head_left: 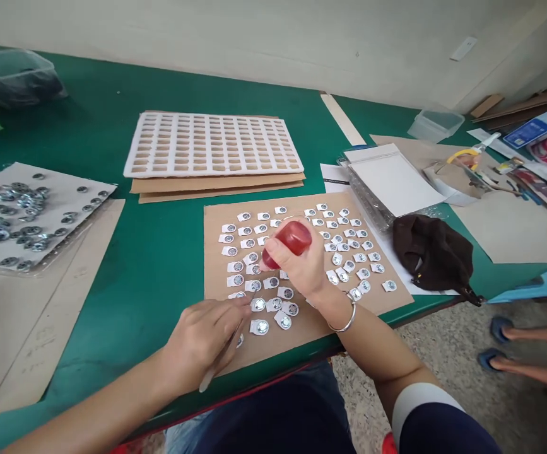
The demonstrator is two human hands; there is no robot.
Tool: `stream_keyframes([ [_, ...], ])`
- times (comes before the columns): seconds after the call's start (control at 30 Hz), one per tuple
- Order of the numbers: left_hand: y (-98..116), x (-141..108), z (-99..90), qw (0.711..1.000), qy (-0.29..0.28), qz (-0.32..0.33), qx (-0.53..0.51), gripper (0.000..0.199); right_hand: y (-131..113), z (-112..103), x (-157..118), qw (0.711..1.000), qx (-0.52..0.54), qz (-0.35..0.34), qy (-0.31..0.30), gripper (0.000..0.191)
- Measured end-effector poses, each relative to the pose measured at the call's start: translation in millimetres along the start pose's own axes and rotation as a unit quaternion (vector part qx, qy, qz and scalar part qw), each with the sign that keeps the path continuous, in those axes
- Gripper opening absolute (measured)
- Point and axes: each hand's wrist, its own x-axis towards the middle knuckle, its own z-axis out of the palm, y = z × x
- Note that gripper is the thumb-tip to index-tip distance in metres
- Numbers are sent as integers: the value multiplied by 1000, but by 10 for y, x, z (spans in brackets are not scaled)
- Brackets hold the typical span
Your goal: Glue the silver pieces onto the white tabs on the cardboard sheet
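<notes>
My right hand [304,268] is wrapped round a small red bottle [296,238], held tilted above a brown cardboard sheet [368,306]. Rows of small white tabs, each bearing a round silver metal piece [261,326], cover this sheet. Low at the sheet's left side, my left hand [204,334] is closed on a slim tool [221,362] like a pair of tweezers. Its thin tip is close to the tabs just beyond my fingers. The bottle's lower end is partly hidden by my right fingers.
Behind the sheet lies a white foam tray [211,170] with many slots, on cardboard. Loose metal pieces [29,202] rest on a white board at left. To the right are a dark brown pouch [431,252], white sheets [391,180] and yellow-handled scissors [467,154]. Another person's feet [495,359] show at right.
</notes>
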Motion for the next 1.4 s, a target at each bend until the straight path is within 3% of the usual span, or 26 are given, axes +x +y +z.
stream_keyframes([
  [0.2, 19, -29, 60, 999, -17, 27, 43, 21, 84, 43, -38, 999, -45, -1, -4, 33],
  [0.47, 45, 46, 50, 997, -30, 36, 69, 18, 134, 59, -43, 992, -99, -71, -21, 26],
  [0.8, 144, 112, 45, 987, -66, 55, 137, 25, 193, 103, -58, 978, -167, -93, -80, 29],
  [1.4, 161, 121, 38, 985, -75, 56, 142, 26, 228, 128, -66, 966, -207, -122, -93, 28],
])
